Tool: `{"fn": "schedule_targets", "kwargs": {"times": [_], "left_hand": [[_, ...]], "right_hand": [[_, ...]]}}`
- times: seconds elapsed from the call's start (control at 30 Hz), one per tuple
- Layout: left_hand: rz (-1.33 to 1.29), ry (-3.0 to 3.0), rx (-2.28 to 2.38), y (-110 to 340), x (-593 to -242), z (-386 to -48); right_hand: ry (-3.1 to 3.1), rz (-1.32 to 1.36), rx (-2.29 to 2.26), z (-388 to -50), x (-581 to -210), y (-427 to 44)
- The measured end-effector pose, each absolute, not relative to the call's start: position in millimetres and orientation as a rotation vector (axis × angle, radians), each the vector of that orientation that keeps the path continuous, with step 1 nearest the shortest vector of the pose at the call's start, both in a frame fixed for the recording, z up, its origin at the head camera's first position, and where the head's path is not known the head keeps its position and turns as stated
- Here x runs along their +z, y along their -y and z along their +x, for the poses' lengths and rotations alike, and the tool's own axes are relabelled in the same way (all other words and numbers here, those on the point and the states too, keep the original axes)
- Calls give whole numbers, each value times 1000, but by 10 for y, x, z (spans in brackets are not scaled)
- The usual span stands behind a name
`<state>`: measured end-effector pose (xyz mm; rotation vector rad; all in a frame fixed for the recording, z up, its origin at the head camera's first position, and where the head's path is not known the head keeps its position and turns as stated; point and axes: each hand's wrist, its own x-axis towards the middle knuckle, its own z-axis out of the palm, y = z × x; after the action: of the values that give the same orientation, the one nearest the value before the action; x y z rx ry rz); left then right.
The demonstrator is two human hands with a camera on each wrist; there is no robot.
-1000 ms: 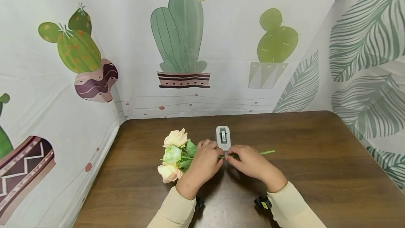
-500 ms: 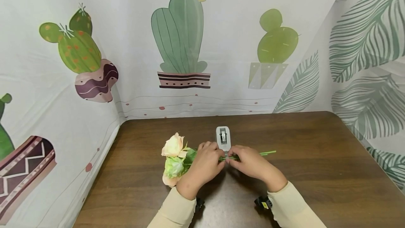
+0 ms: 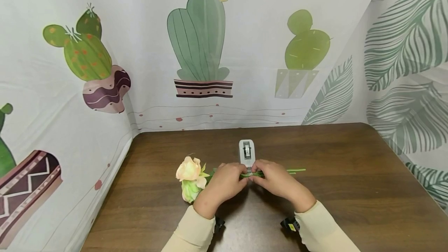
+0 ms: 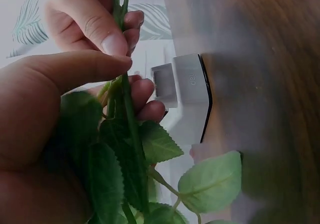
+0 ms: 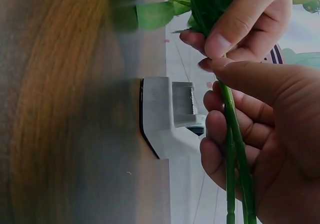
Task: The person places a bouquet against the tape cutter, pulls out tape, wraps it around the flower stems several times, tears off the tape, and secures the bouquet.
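1. The green stems point(image 5: 242, 164) lie sideways just in front of the tape dispenser point(image 3: 247, 161). Seen from the head with the stems as centre, the dispenser is at twelve o'clock, the peach rose point(image 3: 189, 169) and pale green bloom point(image 3: 190, 190) near nine, the cut ends at three.
2. The left hand point(image 3: 225, 182) and right hand point(image 3: 276, 178) both pinch the stems, thumb tips meeting or nearly so; whether tape lies between them, I cannot tell.
3. The step looks like gathering and binding the stems; the next move calls for a steady grip and aligned stems.
4. The brown wooden table point(image 3: 350, 193) lies beneath.
5. Beyond it hangs a white cloth point(image 3: 259, 30), with cactus prints from ten to one o'clock and large leaf prints around two.
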<state>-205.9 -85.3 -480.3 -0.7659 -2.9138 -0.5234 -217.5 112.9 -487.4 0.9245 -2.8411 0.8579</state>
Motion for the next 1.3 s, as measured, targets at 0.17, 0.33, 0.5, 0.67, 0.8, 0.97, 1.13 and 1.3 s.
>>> {"fn": "schedule_targets", "kwargs": {"times": [0.17,0.33,0.5,0.67,0.8,0.97,1.13,1.3], "left_hand": [[-807,2945,-486,856,-4814,-2064],[-827,2968,-503,858,-4819,-2069],[-845,2980,-528,867,-4842,-2091],[-844,2974,-533,871,-4891,-2119],[-838,2962,-531,862,-4925,-2132],[-835,2934,-542,851,-4955,-2134],[-855,2937,-579,848,-4981,-2151],[-863,2983,-669,854,-5030,-2180]], "right_hand": [[2839,923,863,-2184,-4900,-1128],[2847,926,881,-2198,-4919,-1131],[2888,946,948,-2209,-4923,-1141],[2957,943,1009,-2223,-4922,-1158],[2981,927,1034,-2228,-4923,-1173],[2964,911,1046,-2234,-4938,-1175],[2889,805,1081,-2244,-4955,-1152],[2841,747,1036,-2238,-4969,-1109]]}}
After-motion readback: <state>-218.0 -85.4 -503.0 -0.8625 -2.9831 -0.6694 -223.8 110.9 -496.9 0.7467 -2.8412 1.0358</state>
